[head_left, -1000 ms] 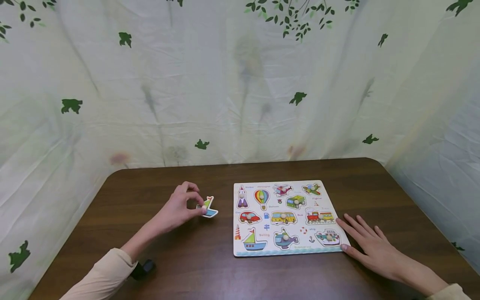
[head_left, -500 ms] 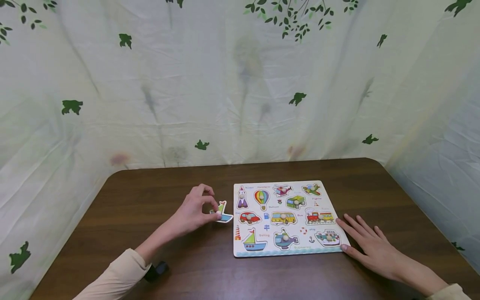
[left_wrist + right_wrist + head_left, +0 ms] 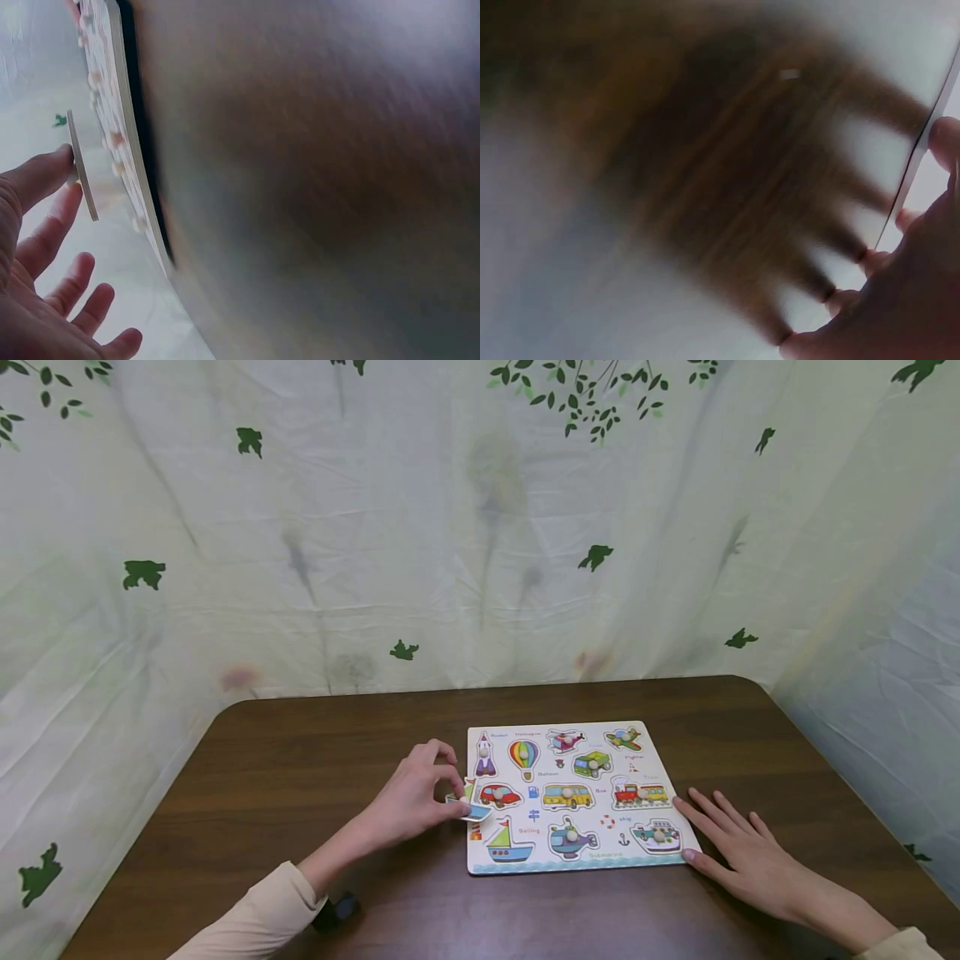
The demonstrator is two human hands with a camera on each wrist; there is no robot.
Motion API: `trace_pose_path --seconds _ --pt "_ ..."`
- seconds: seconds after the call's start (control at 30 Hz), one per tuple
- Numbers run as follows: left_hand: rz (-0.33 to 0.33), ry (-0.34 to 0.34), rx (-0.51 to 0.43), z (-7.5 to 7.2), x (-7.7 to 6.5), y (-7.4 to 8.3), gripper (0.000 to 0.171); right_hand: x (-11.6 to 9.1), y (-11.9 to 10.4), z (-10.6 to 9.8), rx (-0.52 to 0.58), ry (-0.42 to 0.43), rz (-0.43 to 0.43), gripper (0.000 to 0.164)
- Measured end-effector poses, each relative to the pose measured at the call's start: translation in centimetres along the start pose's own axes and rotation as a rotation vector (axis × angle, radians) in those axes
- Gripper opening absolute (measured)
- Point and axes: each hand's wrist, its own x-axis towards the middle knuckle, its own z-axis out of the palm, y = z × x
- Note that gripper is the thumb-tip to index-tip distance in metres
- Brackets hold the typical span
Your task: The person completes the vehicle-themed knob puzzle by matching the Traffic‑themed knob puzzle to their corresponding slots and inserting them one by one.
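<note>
My left hand [image 3: 416, 795] pinches a sailboat puzzle piece [image 3: 477, 813] between thumb and index finger. The piece hangs over the left edge of a white peg puzzle board [image 3: 652, 765], near its red car piece [image 3: 498, 794]. In the left wrist view the sailboat piece [image 3: 84, 176] shows edge-on, apart from the board [image 3: 129, 112]; the other fingers are spread. A printed sailboat [image 3: 510, 843] without a visible knob marks the board's lower left. My right hand [image 3: 757, 864] lies with fingers extended, its fingertips and thumb touching the board's right edge.
Other knobbed pieces sit in the board, among them a bus [image 3: 567, 796], a train [image 3: 640, 792] and a submarine [image 3: 572, 838]. The board lies on a dark wooden table [image 3: 337, 735]. A pale curtain [image 3: 450, 527] with leaf prints hangs behind.
My left hand has carried the sailboat piece rightward and slightly nearer, from above the table to over the board's left edge. The right hand and the board have stayed put.
</note>
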Motion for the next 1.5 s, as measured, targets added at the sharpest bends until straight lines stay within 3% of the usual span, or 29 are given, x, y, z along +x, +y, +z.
trace_pose_path --seconds 0.57,0.77,1.5 --pt "0.009 -0.053 -0.009 1.9 0.0 2.4 0.02 0.0 -0.1 -0.3 -0.016 0.001 -0.012 0.067" --pt "0.05 -0.077 0.011 2.6 0.0 2.7 0.02 -0.1 0.2 -0.1 -0.003 -0.002 -0.003 0.067" --pt "0.066 -0.125 0.017 4.3 -0.3 3.7 0.024 -0.1 0.1 0.1 -0.019 0.012 -0.017 0.067"
